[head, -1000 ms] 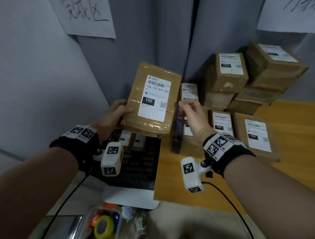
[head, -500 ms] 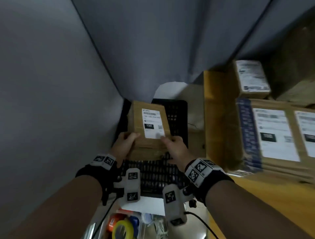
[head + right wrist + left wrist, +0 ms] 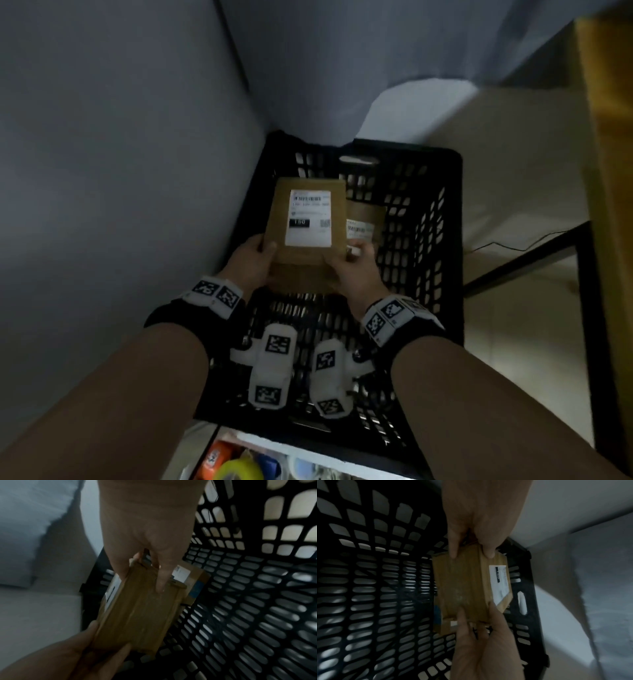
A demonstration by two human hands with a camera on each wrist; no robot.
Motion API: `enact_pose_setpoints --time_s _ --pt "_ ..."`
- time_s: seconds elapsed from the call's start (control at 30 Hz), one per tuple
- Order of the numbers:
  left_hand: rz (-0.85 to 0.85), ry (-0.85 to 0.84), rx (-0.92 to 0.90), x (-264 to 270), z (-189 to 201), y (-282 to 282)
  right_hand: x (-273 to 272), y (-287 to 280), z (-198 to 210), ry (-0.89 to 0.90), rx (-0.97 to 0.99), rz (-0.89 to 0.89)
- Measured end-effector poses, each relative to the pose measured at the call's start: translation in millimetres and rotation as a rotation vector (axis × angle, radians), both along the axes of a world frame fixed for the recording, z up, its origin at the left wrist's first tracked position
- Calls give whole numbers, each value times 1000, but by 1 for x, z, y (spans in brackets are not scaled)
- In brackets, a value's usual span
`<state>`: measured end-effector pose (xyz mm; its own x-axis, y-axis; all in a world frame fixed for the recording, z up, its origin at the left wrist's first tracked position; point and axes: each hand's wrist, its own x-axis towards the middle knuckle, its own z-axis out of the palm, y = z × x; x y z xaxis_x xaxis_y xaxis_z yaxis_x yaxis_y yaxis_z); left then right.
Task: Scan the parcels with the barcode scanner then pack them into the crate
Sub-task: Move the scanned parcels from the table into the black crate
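I see both hands gripping one brown cardboard parcel [image 3: 310,236] inside the black plastic crate [image 3: 442,240]: left hand [image 3: 251,262] on its left edge, right hand [image 3: 352,270] on its right. A second labelled parcel [image 3: 364,222] lies behind it, perhaps on the crate floor.

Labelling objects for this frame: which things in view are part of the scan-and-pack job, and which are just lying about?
Job:
- held parcel, gripped by left hand and right hand, over the crate
- black crate
- second parcel, already inside the crate

Lying about:
- yellow tape roll and orange item in the bin below the crate
- black cable on the floor
- wooden table edge
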<state>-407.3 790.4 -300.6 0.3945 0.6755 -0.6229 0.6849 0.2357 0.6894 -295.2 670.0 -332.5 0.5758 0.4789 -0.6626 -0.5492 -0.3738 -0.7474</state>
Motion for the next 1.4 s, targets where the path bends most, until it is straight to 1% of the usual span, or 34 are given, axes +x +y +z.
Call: enact_pose_setpoints --time_s 0.13,0.23,0.33,0.47,0.53,0.57,0.77,0.93,1.0,1.07,1.1,1.2,1.23,1.33,1.4 --pt "-51 8 182 0 -28 3 2 18 -24 -155 31 83" --pt "-49 -14 258 6 -40 3 9 23 -36 -227 33 174" --pt "-53 -8 313 3 -41 1 13 24 -37 -274 -14 269" --pt "-38 -10 348 1 -20 -1 18 23 -14 -372 -188 352" --pt "-23 4 363 3 -1 -2 24 21 9 -454 -275 390" --pt "-18 6 380 4 11 -2 27 20 23 -473 -286 402" --pt "5 -9 464 22 98 -13 40 -3 119 -509 -197 434" --pt "-37 -46 475 36 191 -53 41 -50 209 -538 -106 421" --pt "-45 -65 460 44 231 -77 44 -77 248 -536 -49 384" --pt "-59 -127 416 54 263 -104 51 -108 286 -526 1 341" --pt "-68 -168 403 60 275 -118 57 -126 302 -526 28 309" --pt "-119 -217 347 80 308 -173 79 -187 342 -521 55 208" --pt "-131 -239 337 89 313 -190 90 -210 352 -530 47 179" --pt "-194 -264 314 115 331 -247 123 -282 375 -604 -61 123" --pt "-226 -277 337 135 343 -288 148 -334 388 -635 -133 75"
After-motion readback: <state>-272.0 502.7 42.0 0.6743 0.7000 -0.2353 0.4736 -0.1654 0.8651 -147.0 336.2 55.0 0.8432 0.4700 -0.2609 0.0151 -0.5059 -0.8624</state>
